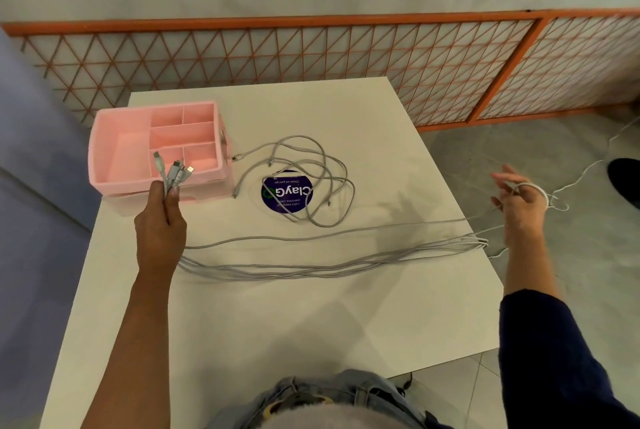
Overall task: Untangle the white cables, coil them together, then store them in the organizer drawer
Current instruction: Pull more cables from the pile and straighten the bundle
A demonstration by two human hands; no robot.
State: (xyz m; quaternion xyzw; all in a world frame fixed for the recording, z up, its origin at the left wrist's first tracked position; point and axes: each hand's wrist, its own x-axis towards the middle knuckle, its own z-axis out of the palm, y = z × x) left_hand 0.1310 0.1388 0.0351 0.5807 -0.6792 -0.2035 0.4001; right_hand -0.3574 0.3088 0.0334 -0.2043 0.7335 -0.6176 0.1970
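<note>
My left hand (160, 226) is closed around the plug ends of several white cables (173, 174), held just in front of the pink organizer (104, 151). From that hand the cables (329, 264) run stretched across the white table (277, 318) to its right edge. My right hand (519, 203) hovers past that edge with fingers spread and a thin white cable loop (535, 186) around them. A separate tangle of white cables (311, 169) lies loose in the table's middle, partly over a round blue sticker (286, 194).
The pink organizer has several open top compartments and a drawer front below. An orange lattice screen (311, 58) stands behind the table. A thin white cord (585, 172) trails on the tiled floor at right, near a dark shoe (623, 179).
</note>
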